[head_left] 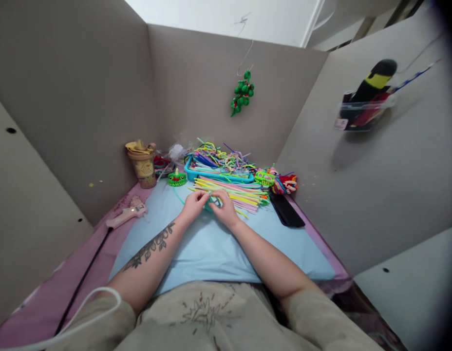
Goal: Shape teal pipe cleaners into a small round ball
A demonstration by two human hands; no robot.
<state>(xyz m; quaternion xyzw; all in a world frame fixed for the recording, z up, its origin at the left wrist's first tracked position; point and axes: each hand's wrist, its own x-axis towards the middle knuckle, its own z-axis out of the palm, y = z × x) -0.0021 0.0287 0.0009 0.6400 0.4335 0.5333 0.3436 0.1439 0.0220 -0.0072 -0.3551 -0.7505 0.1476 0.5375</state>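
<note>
Mostly hidden between left hand [193, 204] and right hand [225, 207], both pinched together on it, sits a fuzzy green pipe cleaner [211, 204].

Both hands [210, 205] meet, fingers pinched; forearms extended.

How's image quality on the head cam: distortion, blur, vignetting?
Head view: wide-angle bending, panel edges bow outward; dark vignette down the right edge; soft, even light with a faint shadow under the wall bin; left hand and right hand small and slightly soft, so the green pipe-cleaner piece between them lacks detail.
</note>
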